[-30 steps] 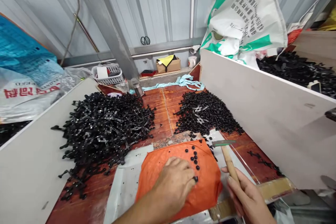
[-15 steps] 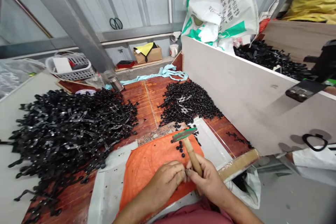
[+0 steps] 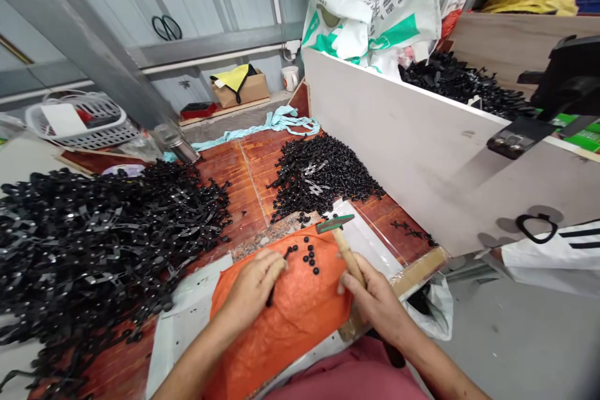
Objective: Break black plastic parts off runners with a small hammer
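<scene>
My left hand (image 3: 257, 282) is over the left part of an orange cloth (image 3: 295, 344), fingers closed on a thin black strip-like part (image 3: 270, 297). Most of that part is hidden under the fingers. In my right hand (image 3: 375, 299) is a small hammer (image 3: 347, 255), gripped by its wooden handle, its green-edged head pointing away from me. Several small round black pieces (image 3: 312, 256) lie on the cloth between the hammer head and my left hand. Whether my right fingertips pinch anything besides the handle, I cannot tell.
A large heap of black strap-like parts (image 3: 107, 250) spreads on the left. A pile of small black pieces (image 3: 328, 175) lies beyond the cloth. A pale board (image 3: 398, 137) walls off the right side. At the back stand a metal tumbler (image 3: 177, 143), white basket (image 3: 82, 125) and mug (image 3: 290, 78).
My hands were together over the cloth and are now apart. My left hand moved left and forward with the black part; the right still holds the hammer. The view shifted somewhat.
</scene>
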Demonstrator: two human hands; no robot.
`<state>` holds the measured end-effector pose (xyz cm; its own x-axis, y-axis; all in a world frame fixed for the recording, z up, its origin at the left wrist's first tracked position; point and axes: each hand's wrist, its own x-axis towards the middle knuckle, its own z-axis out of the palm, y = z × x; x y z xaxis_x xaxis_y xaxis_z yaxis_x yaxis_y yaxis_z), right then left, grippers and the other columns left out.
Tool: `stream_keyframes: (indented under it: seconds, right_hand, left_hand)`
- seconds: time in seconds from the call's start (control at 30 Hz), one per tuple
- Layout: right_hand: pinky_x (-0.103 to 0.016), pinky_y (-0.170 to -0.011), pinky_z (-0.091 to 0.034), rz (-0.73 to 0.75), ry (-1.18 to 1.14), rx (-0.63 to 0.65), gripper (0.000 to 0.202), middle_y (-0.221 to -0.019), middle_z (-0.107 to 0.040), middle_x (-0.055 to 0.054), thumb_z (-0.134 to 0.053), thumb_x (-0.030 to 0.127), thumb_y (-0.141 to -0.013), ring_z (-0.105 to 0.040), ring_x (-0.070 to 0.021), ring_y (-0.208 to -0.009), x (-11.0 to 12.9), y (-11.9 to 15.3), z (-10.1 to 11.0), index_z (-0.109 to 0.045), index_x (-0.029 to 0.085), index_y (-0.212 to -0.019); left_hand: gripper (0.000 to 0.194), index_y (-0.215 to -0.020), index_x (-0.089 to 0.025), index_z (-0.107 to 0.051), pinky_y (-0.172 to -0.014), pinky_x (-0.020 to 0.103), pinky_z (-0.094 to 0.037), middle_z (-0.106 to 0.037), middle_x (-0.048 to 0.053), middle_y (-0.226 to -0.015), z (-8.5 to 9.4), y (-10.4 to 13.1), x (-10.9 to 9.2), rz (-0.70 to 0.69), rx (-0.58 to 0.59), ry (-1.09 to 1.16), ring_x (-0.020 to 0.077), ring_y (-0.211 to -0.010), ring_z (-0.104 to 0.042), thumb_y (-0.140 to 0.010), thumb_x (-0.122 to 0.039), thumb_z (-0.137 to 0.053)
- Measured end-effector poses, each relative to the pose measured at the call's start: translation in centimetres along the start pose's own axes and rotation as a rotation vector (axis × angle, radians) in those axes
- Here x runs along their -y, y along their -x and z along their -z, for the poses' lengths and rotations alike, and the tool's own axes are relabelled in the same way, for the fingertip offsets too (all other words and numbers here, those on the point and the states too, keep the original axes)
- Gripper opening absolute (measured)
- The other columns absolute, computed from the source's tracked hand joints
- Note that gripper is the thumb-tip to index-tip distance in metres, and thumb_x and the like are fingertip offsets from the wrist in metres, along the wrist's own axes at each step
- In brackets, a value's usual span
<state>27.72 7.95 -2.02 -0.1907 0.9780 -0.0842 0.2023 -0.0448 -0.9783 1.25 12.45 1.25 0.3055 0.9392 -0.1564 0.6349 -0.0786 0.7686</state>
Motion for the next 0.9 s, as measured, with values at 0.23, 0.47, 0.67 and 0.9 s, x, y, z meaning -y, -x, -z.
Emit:
stream_keyframes:
  seconds: [0.23, 0.47, 0.67, 0.9]
  right_hand:
    - [-0.03, -0.062, -0.048, -0.101, 0.206, -0.016, 0.042, -0.067, -0.056, 0.003, -0.037, 0.048, -0.105, -0.059, -0.0204, -0.062, -2.7, 0.8, 2.9, -0.057, 0.026, -0.135]
    - [-0.027, -0.056, -0.048, -0.131, 0.165, 0.026, 0.046, -0.068, -0.06, 0.002, -0.038, 0.053, -0.104, -0.059, -0.0191, -0.058, -2.4, 0.2, 2.6, -0.057, 0.028, -0.137]
    - [-0.028, -0.059, -0.05, -0.147, 0.152, -0.004, 0.044, -0.069, -0.061, 0.002, -0.039, 0.053, -0.104, -0.062, -0.0202, -0.064, -2.9, 0.3, 2.7, -0.059, 0.028, -0.133]
    - [-0.028, -0.062, -0.052, -0.131, 0.156, -0.03, 0.045, -0.076, -0.065, 0.0, -0.042, 0.054, -0.102, -0.065, -0.0209, -0.07, -2.8, 0.4, 2.7, -0.062, 0.028, -0.132]
  left_hand:
    - [0.041, -0.073, -0.023, -0.051, -0.08, 0.035, -0.044, -0.054, 0.004, -0.082, -0.3, -2.6, 2.9, 0.006, -0.047, -0.243, 0.0207, -0.081, -0.055, -0.1, -0.042, -0.027]
    - [0.043, -0.076, -0.022, -0.056, -0.079, 0.035, -0.041, -0.057, 0.004, -0.085, -1.3, -2.7, 2.3, 0.003, -0.025, -0.385, 0.0214, -0.086, -0.057, -0.103, -0.041, -0.029]
    - [0.041, -0.081, -0.022, -0.06, -0.082, 0.037, -0.04, -0.06, 0.004, -0.088, -1.4, -2.6, 2.2, 0.019, -0.006, -0.477, 0.0229, -0.09, -0.059, -0.104, -0.039, -0.031]
    - [0.044, -0.079, -0.022, -0.059, -0.081, 0.038, -0.042, -0.061, 0.005, -0.09, -1.2, -2.6, 2.6, 0.01, 0.019, -0.382, 0.0226, -0.088, -0.059, -0.103, -0.042, -0.028]
